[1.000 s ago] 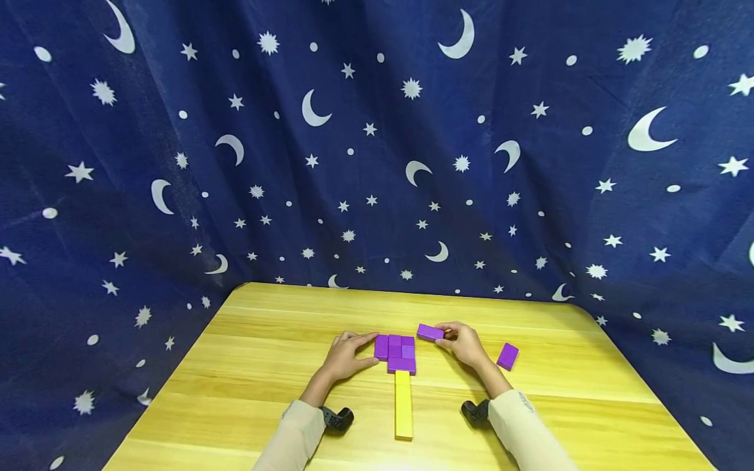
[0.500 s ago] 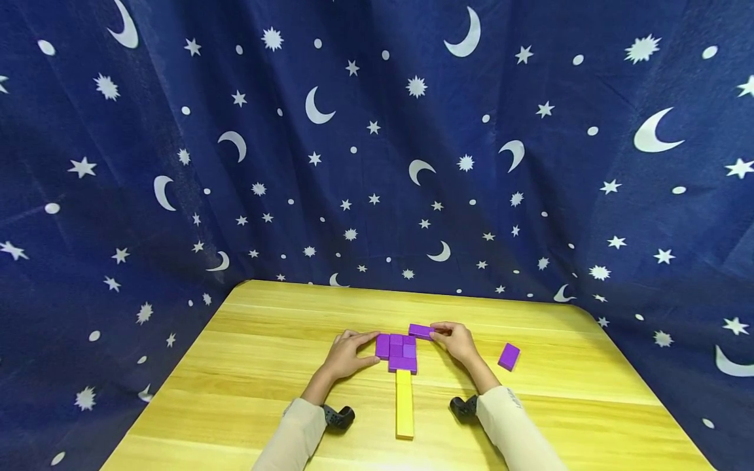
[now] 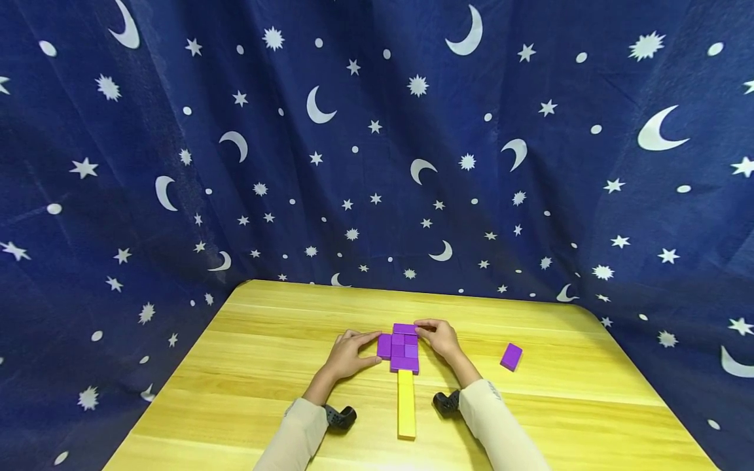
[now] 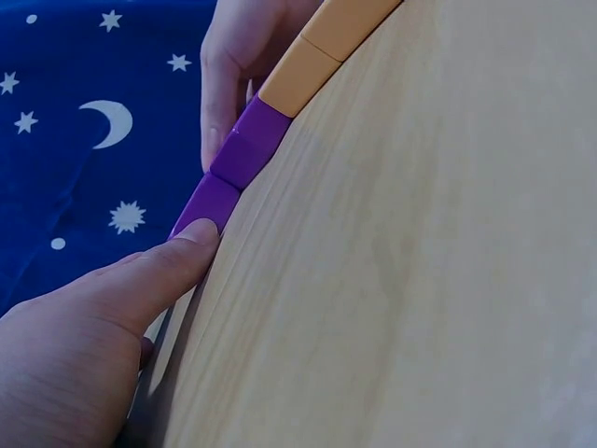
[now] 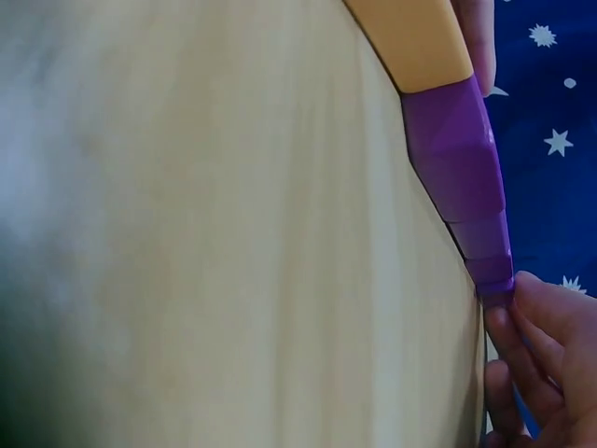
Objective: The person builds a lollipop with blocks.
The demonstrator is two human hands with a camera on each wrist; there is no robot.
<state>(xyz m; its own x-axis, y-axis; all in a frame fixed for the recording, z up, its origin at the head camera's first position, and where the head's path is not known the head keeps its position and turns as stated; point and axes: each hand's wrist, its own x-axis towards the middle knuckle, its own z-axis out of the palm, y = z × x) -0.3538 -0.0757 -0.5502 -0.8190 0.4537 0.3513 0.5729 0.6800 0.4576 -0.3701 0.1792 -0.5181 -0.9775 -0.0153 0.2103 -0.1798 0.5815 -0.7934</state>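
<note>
Flat purple blocks lie side by side on the table, in a cluster around two small purple squares [image 3: 410,351]. My left hand [image 3: 344,356] holds the upright purple block [image 3: 384,347] on the cluster's left side, index finger at its far end and thumb [image 4: 198,233] at its near end. My right hand [image 3: 438,337] pinches the right end of another purple block [image 3: 404,329], which lies crosswise along the cluster's far side. In the right wrist view the thumb and fingers [image 5: 532,322] close on this block's end. Yellow blocks [image 3: 406,405] run in a line from the cluster's near side.
A single purple block [image 3: 511,357] lies apart on the right of the wooden table [image 3: 235,366]. Behind the table hangs a dark blue curtain [image 3: 353,163] with moons and stars. Each wrist wears a black device [image 3: 340,418].
My right hand has moved left with its purple block, turning it level and bringing it against the far side of the cluster. My left hand has stayed in place.
</note>
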